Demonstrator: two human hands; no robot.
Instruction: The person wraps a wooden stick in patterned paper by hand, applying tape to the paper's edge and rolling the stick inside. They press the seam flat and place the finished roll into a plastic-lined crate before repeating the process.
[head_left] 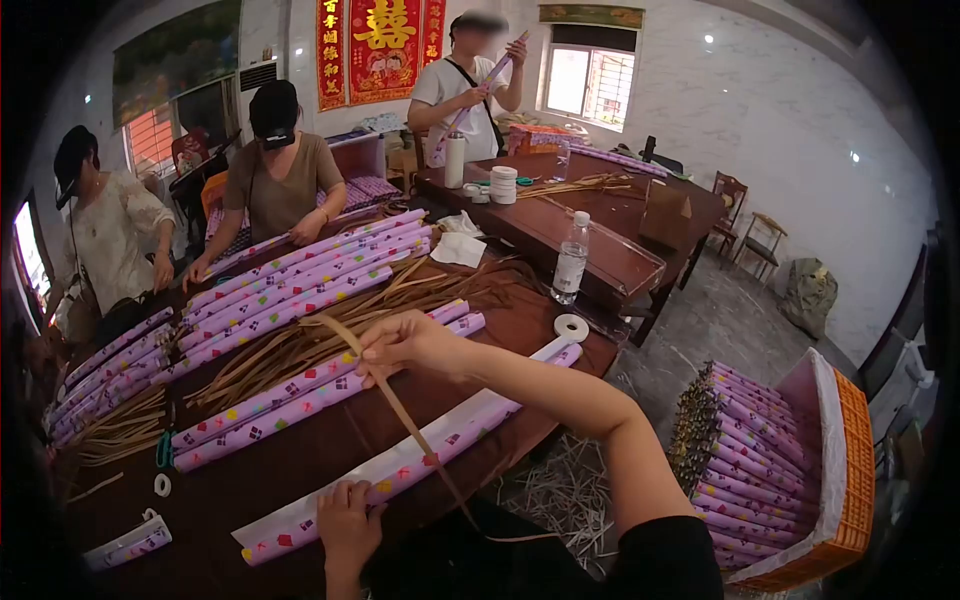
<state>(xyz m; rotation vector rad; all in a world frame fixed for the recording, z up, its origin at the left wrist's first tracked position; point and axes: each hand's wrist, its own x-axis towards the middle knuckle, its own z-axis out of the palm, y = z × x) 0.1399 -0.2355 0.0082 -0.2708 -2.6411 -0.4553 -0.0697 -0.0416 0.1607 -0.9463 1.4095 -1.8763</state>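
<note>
A long brown strip (405,415) is pinched in my right hand (410,345), which is raised over the brown table. One end of the strip curls above the fingers and the rest hangs toward my lap. My left hand (349,518) rests at the near edge of a partly opened purple patterned wrap (400,470), its fingers spread on it. Beyond my right hand lie two rolled purple tubes (300,403) and a loose bundle of brown strips (270,355).
Purple rolls (300,275) are stacked farther back. A bottle (570,262) and tape roll (571,327) stand to the right. An orange crate (850,470) of rolls is at lower right. Three people work around the tables. Green scissors (164,449) lie left.
</note>
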